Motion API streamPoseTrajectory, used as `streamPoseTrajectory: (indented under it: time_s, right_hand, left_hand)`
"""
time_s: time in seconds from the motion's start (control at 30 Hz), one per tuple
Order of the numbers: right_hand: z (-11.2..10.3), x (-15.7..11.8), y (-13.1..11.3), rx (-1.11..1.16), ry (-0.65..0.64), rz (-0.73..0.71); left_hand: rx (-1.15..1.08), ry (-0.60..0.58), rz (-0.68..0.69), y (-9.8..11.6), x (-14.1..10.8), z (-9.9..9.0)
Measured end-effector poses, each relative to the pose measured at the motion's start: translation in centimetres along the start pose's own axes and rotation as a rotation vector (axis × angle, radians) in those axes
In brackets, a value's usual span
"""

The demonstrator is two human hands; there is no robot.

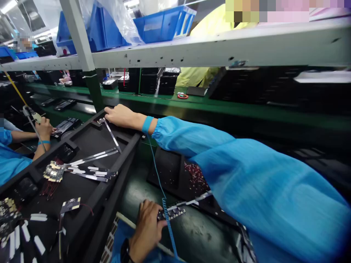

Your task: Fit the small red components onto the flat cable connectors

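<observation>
My left hand [148,224], with a dark watch at the wrist, is closed on one end of a narrow circuit board [175,212] above the green bench. A pale ribbon strip [201,198] runs off to the right beside that board. Across the view reaches my right arm in a blue sleeve. My right hand [120,115] is at the far corner of the black tray [134,140], its fingers curled at a small circuit board [101,120] with a long ribbon strip; the fingertips are partly hidden. More boards [55,171] with ribbon strips and red wires lie in this tray.
A coiled blue cord [167,219] runs from my right wristband past the left-hand board. Behind the sleeve is another black tray [164,170] with small red pieces. At left, a co-worker's hand [44,129] works. A white shelf beam [192,47] carries blue bins [164,25].
</observation>
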State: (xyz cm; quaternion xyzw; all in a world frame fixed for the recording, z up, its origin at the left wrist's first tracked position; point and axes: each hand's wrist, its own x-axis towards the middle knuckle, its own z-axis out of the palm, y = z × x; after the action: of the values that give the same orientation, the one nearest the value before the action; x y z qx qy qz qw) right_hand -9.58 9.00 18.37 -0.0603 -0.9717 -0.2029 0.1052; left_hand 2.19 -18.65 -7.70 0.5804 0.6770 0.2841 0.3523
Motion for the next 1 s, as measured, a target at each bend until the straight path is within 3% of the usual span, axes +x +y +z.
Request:
streamPoseTrajectory:
  time_s: [0.2, 0.43, 0.8, 1.0]
  right_hand:
    - [0.0, -0.1, 0.3, 0.116, 0.110, 0.167]
    - [-0.2, -0.2, 1.4, 0.592, 0.338, 0.427]
    - [0.5, -1.1, 3.2, 0.975, 0.507, 0.476]
    - [-0.2, -3.8, 4.6, 1.480, 0.499, 0.503]
  left_hand:
    - [0.024, 0.003, 0.003, 0.0, 0.1, -0.1]
    - [0.062, 0.050, 0.048, -0.2, -0.1, 0.0]
    - [0.032, 0.060, 0.033, 0.3, 0.0, -0.3]
    - [-0.017, 0.021, 0.025, 0.3, 0.1, -0.7]
